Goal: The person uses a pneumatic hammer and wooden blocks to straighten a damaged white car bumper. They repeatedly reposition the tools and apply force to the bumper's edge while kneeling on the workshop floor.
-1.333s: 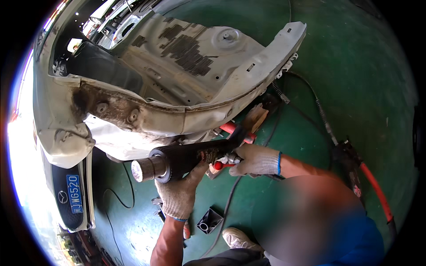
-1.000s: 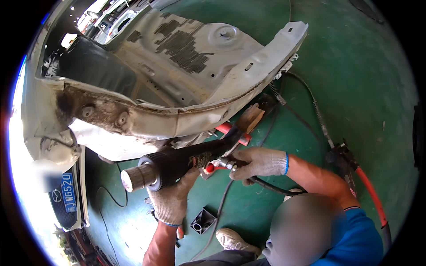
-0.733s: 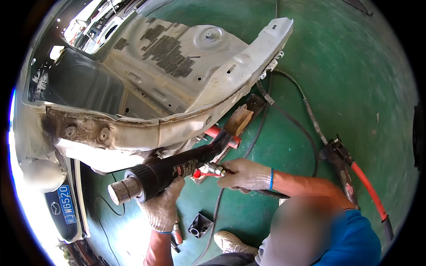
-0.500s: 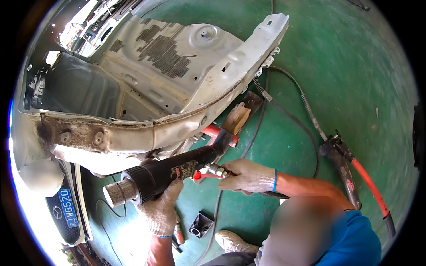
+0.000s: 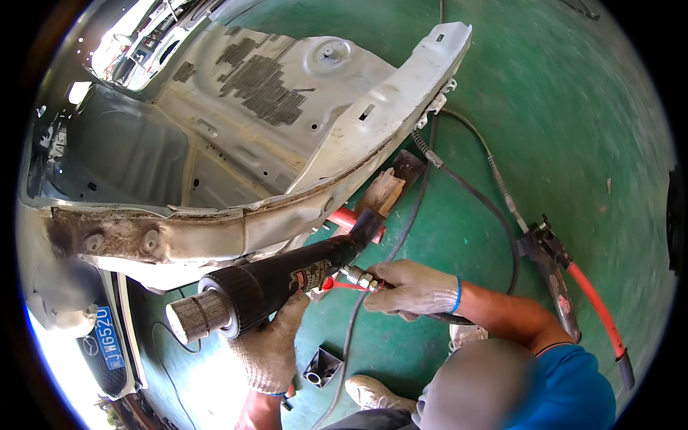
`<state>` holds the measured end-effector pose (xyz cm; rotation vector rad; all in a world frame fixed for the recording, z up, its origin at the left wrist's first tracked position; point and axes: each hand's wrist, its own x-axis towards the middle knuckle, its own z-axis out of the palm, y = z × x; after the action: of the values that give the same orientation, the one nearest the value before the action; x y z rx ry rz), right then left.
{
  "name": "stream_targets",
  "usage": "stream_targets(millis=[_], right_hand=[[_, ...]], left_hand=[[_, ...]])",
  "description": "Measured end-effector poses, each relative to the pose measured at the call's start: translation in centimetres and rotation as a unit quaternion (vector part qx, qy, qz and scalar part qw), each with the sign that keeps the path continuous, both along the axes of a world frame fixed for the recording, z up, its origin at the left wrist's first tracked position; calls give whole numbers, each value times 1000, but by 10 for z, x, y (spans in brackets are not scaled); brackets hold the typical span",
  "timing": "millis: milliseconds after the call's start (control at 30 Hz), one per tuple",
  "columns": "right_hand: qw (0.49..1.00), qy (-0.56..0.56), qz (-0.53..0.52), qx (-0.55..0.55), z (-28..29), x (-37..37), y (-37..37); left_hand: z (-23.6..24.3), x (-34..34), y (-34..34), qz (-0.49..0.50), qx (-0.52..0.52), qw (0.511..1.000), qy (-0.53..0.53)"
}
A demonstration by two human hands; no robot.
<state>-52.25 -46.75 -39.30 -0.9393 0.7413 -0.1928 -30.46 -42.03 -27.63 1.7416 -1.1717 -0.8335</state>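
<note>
A: Black hydraulic cylinder first. Lies where against the grip?

B: Slants across the left hand, gripped from below near the thick end. Sticks out past that hand, lower left, with a bare piston rod.

A: Gripped how?

B: Closed against the underside, thumb side up along the barrel. Impossible to tell how far round, with the fingers hidden beneath.

A: And on the right?

B: Closed too, in the right hand, round the hose end just behind a steel coupling, beside a red cap. Trails black hose under the forearm.

A: Materials?

B: Knitted off-white gloves, blue at the cuffs. Smooth black barrel, ridged collar, dull round steel rod.

A: Further out?

B: Above, a curved sheet-metal car body section, rust-stained along the edge, with a grey ribbed patch. Past the cylinder's narrow end, a splintered wood block and red tube. Below, on smooth green floor, a square black bracket. Far right, a hand pump with red lever.
</note>
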Motion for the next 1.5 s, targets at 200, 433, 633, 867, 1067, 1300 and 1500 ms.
stream_targets(millis=[200,433,633,867,1067,1300,1500], right_hand=[[978,-122,123,-117,-34,0,-21],[629,313,100,-704,-116,-23,-136],[578,281,209,-737,-196,29,-168],[624,241,248,-701,-187,31,-174],[589,244,343,-690,-164,15,-154],[587,247,332,-696,-161,7,-151],[573,261,116,-768,-152,-22,-117]], left_hand=[[3,-5,2,51,-62,996,35],[-23,-18,-10,49,-77,993,75],[-41,-31,-13,139,-202,953,180],[-48,-34,-14,190,-240,923,232],[-53,-41,-9,213,-248,921,212],[-35,-63,-22,245,-231,920,201],[-42,-58,-19,242,-217,923,207]])
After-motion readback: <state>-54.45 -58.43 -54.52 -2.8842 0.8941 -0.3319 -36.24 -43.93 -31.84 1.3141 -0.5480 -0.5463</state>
